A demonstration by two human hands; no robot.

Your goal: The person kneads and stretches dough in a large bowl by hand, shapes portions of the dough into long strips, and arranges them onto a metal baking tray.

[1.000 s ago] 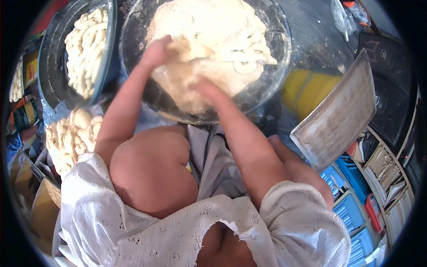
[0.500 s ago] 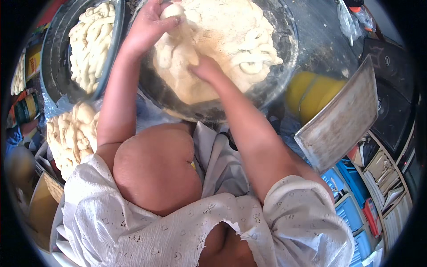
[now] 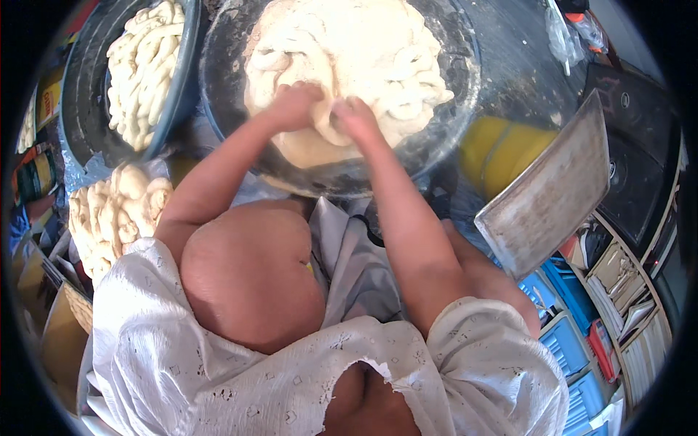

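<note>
A wide dark round basin (image 3: 218,94) holds a large mass of pale, floury dough (image 3: 363,51) with rope-like coiled pieces on it. Both hands are on the near part of this dough. My left hand (image 3: 294,105) has curled fingers pressed round dough at the left of centre. Just right of it my right hand (image 3: 352,116) pinches a soft fold of dough, which bulges between the two hands.
An oval tub (image 3: 80,87) with twisted dough strands (image 3: 142,80) stands at the left, a knobbly dough pile (image 3: 116,211) below it. At the right are a yellow cylinder (image 3: 502,152), a leaning metal tray (image 3: 545,185), a black case (image 3: 629,116) and blue plastic organizers (image 3: 563,341).
My left hand has come down from the upper left rim toward the front centre. My right hand has shifted slightly right. The dough at the left is folded differently.
</note>
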